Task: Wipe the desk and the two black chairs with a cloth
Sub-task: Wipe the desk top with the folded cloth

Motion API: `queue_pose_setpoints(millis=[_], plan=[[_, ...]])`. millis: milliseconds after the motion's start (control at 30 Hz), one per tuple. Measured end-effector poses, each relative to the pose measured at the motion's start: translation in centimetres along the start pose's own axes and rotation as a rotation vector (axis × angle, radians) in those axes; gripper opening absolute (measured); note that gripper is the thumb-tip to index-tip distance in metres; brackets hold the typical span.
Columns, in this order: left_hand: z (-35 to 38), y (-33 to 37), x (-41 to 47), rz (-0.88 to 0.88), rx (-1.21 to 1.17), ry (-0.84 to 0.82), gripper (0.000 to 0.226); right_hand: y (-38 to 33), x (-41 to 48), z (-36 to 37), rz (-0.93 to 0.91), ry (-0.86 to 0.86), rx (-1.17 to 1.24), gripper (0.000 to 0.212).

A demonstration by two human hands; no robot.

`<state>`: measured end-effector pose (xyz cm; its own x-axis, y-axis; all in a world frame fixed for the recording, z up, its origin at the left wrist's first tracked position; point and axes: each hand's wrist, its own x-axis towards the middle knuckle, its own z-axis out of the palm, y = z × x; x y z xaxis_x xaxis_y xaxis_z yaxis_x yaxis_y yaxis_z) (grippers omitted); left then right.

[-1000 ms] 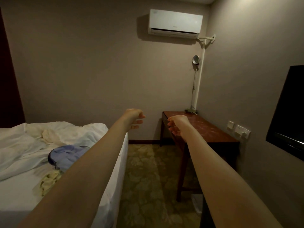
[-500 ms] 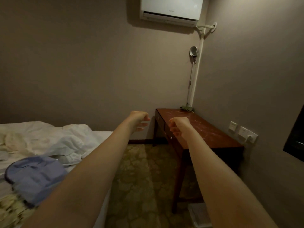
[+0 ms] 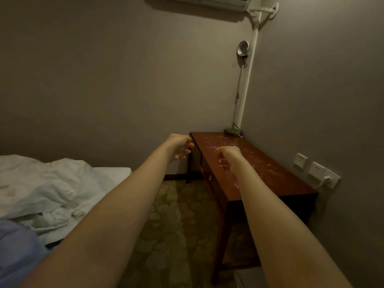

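Beside the bed (image 3: 62, 183), empty hands at the surface (image 3: 266, 173)

Just left of the wooden surface's far corner hangs the left hand (image 3: 180, 147), fingers loosely curled round nothing; the right hand (image 3: 228, 156), likewise curled and empty, shows over its white-flecked top; the two are apart, neither plainly touching wood.

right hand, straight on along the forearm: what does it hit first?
Way looks free up to the back wall. The right hand hangs empty above the desk, whose top lies below that line. Depth is unclear, so it may brush the desk's far corner.
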<state>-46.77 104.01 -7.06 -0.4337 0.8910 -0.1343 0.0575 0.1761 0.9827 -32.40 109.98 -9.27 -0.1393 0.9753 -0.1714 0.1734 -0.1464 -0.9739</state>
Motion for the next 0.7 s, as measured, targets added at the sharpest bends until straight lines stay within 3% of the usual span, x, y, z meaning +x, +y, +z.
queue_pose_setpoints(millis=[167,700], plan=[[0.3,0.3,6.5,-0.002,0.013,-0.014,0.010,0.1,6.1,1.0,0.017,0.021,0.001,0.011],[0.5,2.9,32.4,-0.027,0.050,-0.156,0.010,-5.3,29.1,7.9,-0.012,0.166,0.004,0.015]])
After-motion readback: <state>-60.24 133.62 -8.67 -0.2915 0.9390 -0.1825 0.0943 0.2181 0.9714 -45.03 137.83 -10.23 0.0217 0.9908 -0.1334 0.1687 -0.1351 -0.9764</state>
